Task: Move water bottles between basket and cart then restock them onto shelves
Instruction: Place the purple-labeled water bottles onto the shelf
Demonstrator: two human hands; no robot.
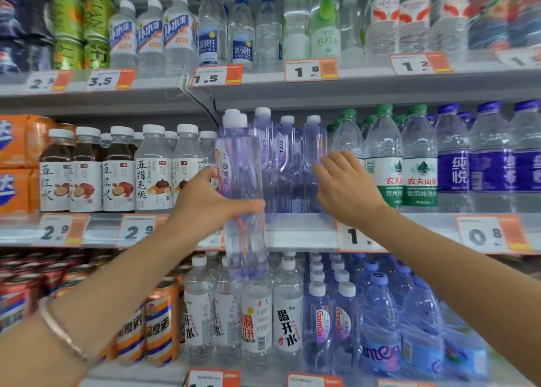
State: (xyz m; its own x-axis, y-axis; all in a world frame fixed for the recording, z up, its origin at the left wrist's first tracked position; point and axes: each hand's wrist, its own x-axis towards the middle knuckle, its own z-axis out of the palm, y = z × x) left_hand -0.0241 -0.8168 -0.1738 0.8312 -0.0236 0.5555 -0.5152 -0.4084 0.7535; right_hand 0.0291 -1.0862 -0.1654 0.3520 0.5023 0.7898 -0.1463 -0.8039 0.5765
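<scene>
Left hand (205, 208), from lower left, grips a water bottle (243, 167) upright at centre while the right hand (345, 187), fingers relaxed, steadies the shelved bottles (288, 164), probably making room.

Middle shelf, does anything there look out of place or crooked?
Nothing damaged or spilled. Only the purple-tinted bottle is not shelved: the left hand grips it in front of the middle shelf edge, its base hanging below the lip. The right hand touches the purple bottles standing upright in their row.
</scene>
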